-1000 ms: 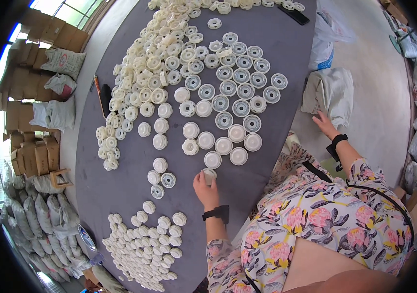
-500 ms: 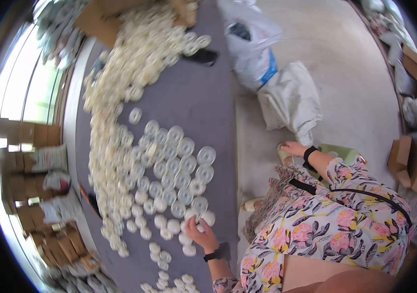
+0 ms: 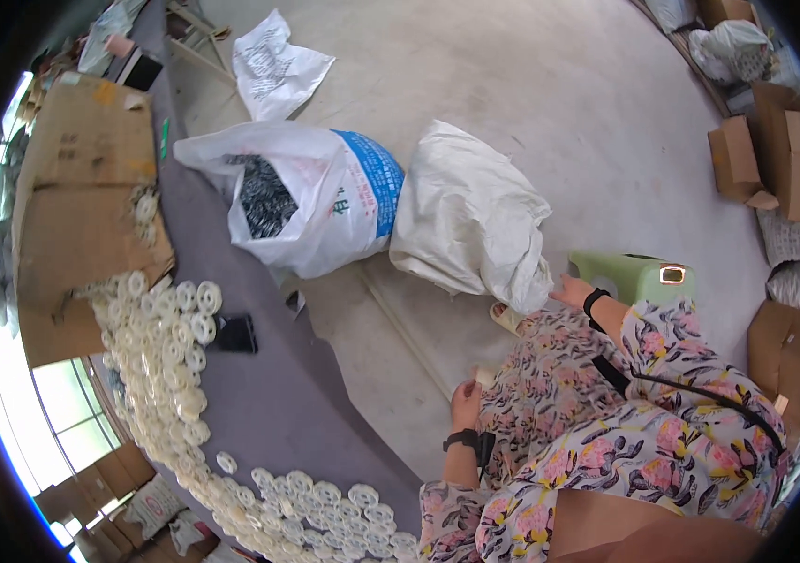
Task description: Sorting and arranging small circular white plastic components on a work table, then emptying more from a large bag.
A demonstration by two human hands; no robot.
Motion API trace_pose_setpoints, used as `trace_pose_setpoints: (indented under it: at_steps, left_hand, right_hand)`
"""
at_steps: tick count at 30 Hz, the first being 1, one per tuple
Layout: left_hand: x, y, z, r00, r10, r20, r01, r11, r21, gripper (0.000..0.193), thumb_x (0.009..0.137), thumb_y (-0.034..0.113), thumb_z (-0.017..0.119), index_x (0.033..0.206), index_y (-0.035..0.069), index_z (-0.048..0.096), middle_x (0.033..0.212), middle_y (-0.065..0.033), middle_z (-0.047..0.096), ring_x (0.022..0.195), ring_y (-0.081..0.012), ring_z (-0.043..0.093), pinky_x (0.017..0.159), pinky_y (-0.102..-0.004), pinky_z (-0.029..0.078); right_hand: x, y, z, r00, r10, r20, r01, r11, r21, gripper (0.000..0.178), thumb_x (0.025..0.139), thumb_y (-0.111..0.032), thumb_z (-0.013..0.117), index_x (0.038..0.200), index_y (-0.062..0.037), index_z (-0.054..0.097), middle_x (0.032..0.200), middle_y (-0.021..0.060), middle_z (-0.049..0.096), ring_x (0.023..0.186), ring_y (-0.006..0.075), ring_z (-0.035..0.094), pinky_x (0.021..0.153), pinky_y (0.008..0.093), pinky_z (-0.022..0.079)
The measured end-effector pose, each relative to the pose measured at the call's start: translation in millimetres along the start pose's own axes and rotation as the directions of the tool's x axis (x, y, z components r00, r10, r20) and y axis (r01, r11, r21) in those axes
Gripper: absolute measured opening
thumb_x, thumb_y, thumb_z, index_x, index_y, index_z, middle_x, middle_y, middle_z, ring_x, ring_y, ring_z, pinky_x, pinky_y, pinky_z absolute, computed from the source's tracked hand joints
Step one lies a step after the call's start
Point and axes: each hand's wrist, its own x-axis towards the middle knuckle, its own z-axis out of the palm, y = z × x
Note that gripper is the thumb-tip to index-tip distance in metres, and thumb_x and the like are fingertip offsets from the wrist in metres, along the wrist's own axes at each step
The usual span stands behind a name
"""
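My left hand (image 3: 465,405) is off the table, beside my patterned skirt, with its fingers curled in and nothing visible in them. Out to the right, my right hand (image 3: 570,292) has its fingers extended, close to the lower corner of a pale woven sack (image 3: 470,211); whether they touch is unclear. A light green plastic box-like seat (image 3: 634,275) is just beyond that hand. On the grey-covered table (image 3: 273,403) lie many off-white, round plastic pieces with centre holes (image 3: 170,366), piled along the far left side and spread at the bottom.
A large cardboard box (image 3: 86,206) lies at the pile's upper end, near a black phone-like slab (image 3: 235,333). A white bag with dark contents (image 3: 316,197) stands on the floor, with another white bag (image 3: 278,66) behind it. Cardboard boxes (image 3: 784,150) line the right side.
My left hand has left the round pieces and moved right, away from the table. The view has swung, bringing the bags and cardboard box lower. My right hand stays out to the right.
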Motion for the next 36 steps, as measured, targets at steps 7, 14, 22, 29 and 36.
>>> trace_pose_setpoints:
  at_steps: [7, 14, 22, 29, 36]
  left_hand:
    - [5, 13, 29, 0.968, -0.212, 0.138, 0.243, 0.931, -0.273, 0.028, 0.088, 0.021, 0.062, 0.104, -0.001, 0.061, 0.090, -0.0041, 0.063, 0.086, -0.0132, 0.057, 0.081, -0.0269, 0.045]
    - [71, 43, 45, 0.998, 0.022, -0.064, -0.006, 0.971, 0.240, 0.066, 0.078, 0.025, 0.071, 0.129, -0.002, 0.040, 0.129, -0.0247, 0.042, 0.118, -0.0343, 0.045, 0.099, -0.0389, 0.037]
    - [187, 110, 37, 0.965, 0.227, 0.130, -0.229, 0.973, 0.002, 0.067, 0.085, 0.023, 0.061, 0.138, -0.002, 0.028, 0.142, -0.0210, 0.030, 0.128, -0.0322, 0.035, 0.104, -0.0386, 0.031]
    - [227, 99, 49, 0.917, 0.352, 0.187, -0.368, 0.928, 0.057, 0.051, 0.093, 0.022, 0.051, 0.137, 0.001, 0.034, 0.138, -0.0137, 0.042, 0.120, -0.0229, 0.046, 0.096, -0.0329, 0.042]
    - [171, 95, 82, 0.880, 0.300, 0.368, 0.134, 0.586, -0.799, 0.054, 0.095, 0.032, 0.044, 0.140, 0.005, 0.030, 0.139, -0.0119, 0.041, 0.126, -0.0256, 0.041, 0.102, -0.0400, 0.037]
  right_hand:
    - [70, 25, 81, 0.891, 0.273, -0.364, -0.214, 0.957, 0.194, 0.113, 0.060, -0.055, 0.076, 0.136, 0.0078, 0.021, 0.136, 0.0321, 0.031, 0.113, 0.0431, 0.049, 0.090, 0.0452, 0.046]
    - [90, 4, 98, 0.926, 0.343, 0.160, -0.301, 0.412, 0.860, 0.044, 0.071, -0.027, 0.070, 0.096, 0.0079, 0.058, 0.067, 0.0090, 0.059, 0.049, 0.0231, 0.055, 0.041, 0.0394, 0.040]
    - [-75, -81, 12, 0.861, -0.448, 0.239, 0.304, 0.831, 0.466, 0.053, 0.083, -0.032, 0.052, 0.115, 0.0095, 0.053, 0.096, 0.0197, 0.065, 0.087, 0.0230, 0.062, 0.077, 0.0283, 0.048]
    - [-112, -42, -68, 0.913, -0.306, -0.271, 0.372, 0.349, 0.860, 0.038, 0.095, -0.027, 0.045, 0.122, -0.0001, 0.052, 0.108, 0.0095, 0.061, 0.095, 0.0173, 0.059, 0.082, 0.0318, 0.047]
    - [-113, 190, 38, 0.820, 0.570, -0.049, 0.217, -0.232, 0.948, 0.051, 0.093, -0.047, 0.041, 0.123, -0.0062, 0.047, 0.115, 0.0143, 0.055, 0.104, 0.0287, 0.054, 0.088, 0.0416, 0.043]
